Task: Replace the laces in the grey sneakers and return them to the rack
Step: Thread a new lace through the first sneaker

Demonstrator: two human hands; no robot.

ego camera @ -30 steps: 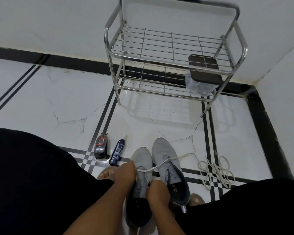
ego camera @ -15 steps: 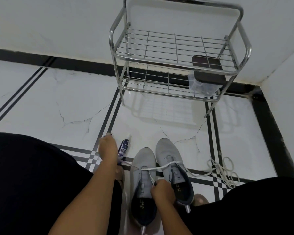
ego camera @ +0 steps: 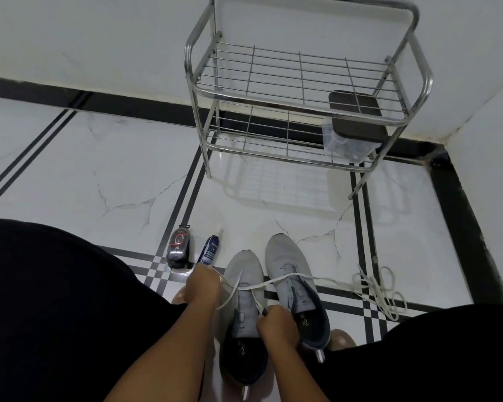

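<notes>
Both hands pinch the white lace: left hand at lower centre, right hand just beside it over the left sneaker. Lacing looks barely begun; right sneaker looks unlaced, and the rack, upper right, holds no shoes.

Left hand fingers curled, pinching; right hand likewise curled tight. Both forearms reach forward between the knees.
</notes>
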